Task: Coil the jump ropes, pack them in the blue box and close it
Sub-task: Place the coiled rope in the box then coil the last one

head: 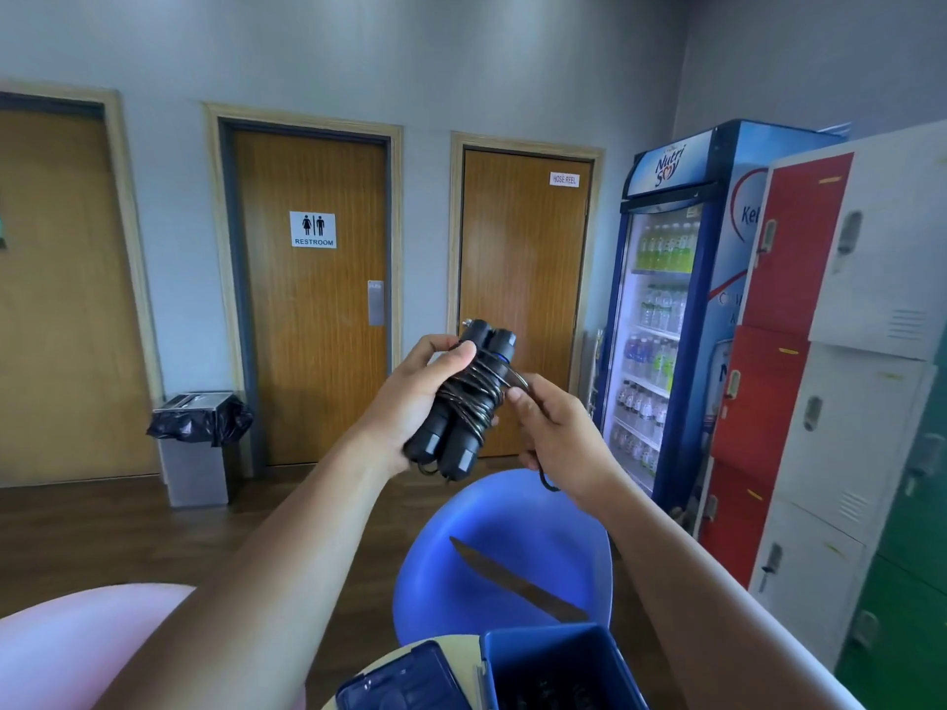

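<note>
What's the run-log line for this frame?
step: coiling | left hand: grips wrapped jump rope | right hand: pinches its loose cord | blue box: open, lid beside

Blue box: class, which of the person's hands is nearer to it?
Right. The right hand, pinching the rope's loose end, is raised above the blue box; the left hand, gripping the coiled jump rope, is farther to the left.

I see one jump rope (464,397) gripped in the left hand (410,397), its two black handles side by side and tilted, thin black cord wound round their middle, while the blue box (538,645) stands open low in view, its lid (405,678) just left.
</note>
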A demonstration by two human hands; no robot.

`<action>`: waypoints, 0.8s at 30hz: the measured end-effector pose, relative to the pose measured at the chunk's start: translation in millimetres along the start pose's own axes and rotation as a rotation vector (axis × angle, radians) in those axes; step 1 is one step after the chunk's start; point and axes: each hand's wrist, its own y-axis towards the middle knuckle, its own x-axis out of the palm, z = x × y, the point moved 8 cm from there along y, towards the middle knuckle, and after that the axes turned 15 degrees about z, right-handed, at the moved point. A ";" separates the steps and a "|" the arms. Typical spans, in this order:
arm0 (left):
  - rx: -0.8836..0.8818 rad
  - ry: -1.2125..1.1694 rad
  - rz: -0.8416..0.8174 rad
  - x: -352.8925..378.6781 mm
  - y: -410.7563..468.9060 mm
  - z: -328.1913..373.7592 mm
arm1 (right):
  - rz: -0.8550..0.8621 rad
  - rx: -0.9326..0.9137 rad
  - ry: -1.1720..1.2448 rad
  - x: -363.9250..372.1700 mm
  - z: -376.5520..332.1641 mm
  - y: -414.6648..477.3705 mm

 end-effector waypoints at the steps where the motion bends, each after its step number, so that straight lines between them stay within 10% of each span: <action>1: 0.038 0.110 0.015 -2.7 1.9 2.2 | 0.039 -0.020 -0.031 -3.8 1.9 1.1; 6: 0.176 0.621 -0.006 -2.6 4.4 -0.3 | 0.205 -0.166 -0.183 -10.0 -8.5 0.5; 11: 0.163 0.526 -0.208 12.7 -4.5 -13.3 | 0.144 -0.232 -0.288 0.6 -26.6 7.6; 18: 0.184 0.425 -0.068 2.1 8.4 -7.7 | -0.090 -0.482 -0.489 3.8 -43.6 14.8; 24: 0.117 0.122 -0.102 10.5 2.2 -8.9 | 0.041 -0.530 -0.576 -5.2 -47.0 15.8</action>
